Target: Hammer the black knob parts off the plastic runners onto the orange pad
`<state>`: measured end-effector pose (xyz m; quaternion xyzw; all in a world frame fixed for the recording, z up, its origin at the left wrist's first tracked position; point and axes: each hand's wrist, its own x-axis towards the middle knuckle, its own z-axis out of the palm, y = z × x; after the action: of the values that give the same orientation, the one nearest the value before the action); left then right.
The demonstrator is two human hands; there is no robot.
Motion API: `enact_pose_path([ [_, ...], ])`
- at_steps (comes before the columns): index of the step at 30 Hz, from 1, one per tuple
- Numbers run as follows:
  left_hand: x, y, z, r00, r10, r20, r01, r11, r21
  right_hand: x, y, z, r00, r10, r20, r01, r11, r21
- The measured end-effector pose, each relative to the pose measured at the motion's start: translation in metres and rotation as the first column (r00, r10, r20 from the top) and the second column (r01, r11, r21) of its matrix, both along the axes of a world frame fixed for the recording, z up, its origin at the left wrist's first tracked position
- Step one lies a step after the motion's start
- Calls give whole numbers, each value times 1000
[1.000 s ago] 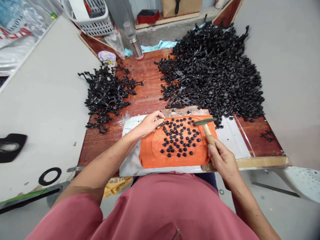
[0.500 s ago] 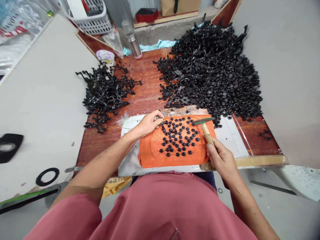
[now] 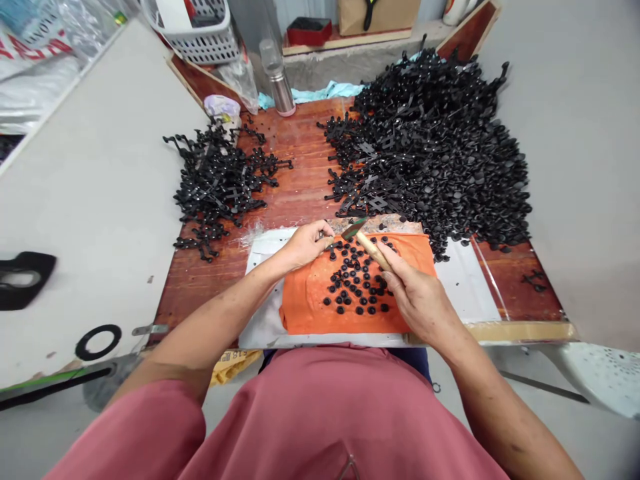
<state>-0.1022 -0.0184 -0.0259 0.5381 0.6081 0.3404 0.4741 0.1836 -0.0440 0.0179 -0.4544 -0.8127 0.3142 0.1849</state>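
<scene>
My right hand (image 3: 413, 287) is wrapped round the wooden handle of a hammer (image 3: 371, 249), its dark green head over the upper edge of an orange cloth (image 3: 305, 303). Close to that head, at the cloth's upper left, the fingers of my left hand (image 3: 313, 241) pinch together on a small black part (image 3: 332, 252), mostly covered by the fingertips. Several round black pieces (image 3: 345, 293) stand in rough rows on the cloth. Beneath the cloth's far edge a speckled stone slab (image 3: 395, 224) shows.
A large heap of black parts (image 3: 440, 147) covers the table's right side; a smaller heap of black parts (image 3: 215, 183) lies left. Behind stand a steel flask (image 3: 283, 93), a grey basket (image 3: 205, 47) and a red tray (image 3: 309, 33). A white stool (image 3: 605, 370) is at lower right.
The hammer has swung left, from the cloth's right side to beside my left hand, and my right hand moved with it. My left hand keeps its place on the cloth. The view shifted slightly.
</scene>
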Motion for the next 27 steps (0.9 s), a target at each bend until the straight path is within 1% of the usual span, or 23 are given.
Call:
enact_pose_path([
  [3,0,0,-1,999,12,35,-13,1000,6,-7,2,2,1000,11,-12,-11,998,63],
  [7,-3,-1,-5,1000,-1,-10,1,1000,31,-13,5,-8,982,28,187,-47,994,97],
  [8,-3,-1,-6,1000,-6,-21,7,999,41,-14,5,-10,977,29,213,-53,993,106],
  [12,-3,0,-10,997,-25,-69,29,998,62,-17,4,-16,970,5,241,-40,989,141],
  [14,-4,1,-7,993,-40,-112,49,996,78,-18,5,-15,968,9,252,-49,987,151],
  [15,-5,1,-4,989,-48,-138,62,993,98,-17,6,-12,977,10,212,-45,986,161],
  [16,-7,1,2,985,-55,-166,76,990,121,-16,7,-10,990,0,138,-25,984,178],
  [18,-12,-3,16,971,-53,-231,92,983,162,-10,8,-2,997,-60,-52,70,975,210],
  [20,-20,-10,32,952,-21,-305,74,983,166,0,8,5,976,-127,-177,163,966,202],
  [21,-24,-16,40,940,-7,-340,65,985,160,5,6,6,968,-146,-205,185,965,187],
  [22,-28,-22,47,928,-25,-373,82,987,137,12,3,6,965,-152,-216,190,967,168],
  [24,-32,-38,57,908,-122,-400,157,986,56,23,-7,1,966,-153,-209,182,975,128],
  [27,-31,-63,62,886,-281,-370,275,959,-68,37,-28,-14,975,-151,-161,162,985,61],
])
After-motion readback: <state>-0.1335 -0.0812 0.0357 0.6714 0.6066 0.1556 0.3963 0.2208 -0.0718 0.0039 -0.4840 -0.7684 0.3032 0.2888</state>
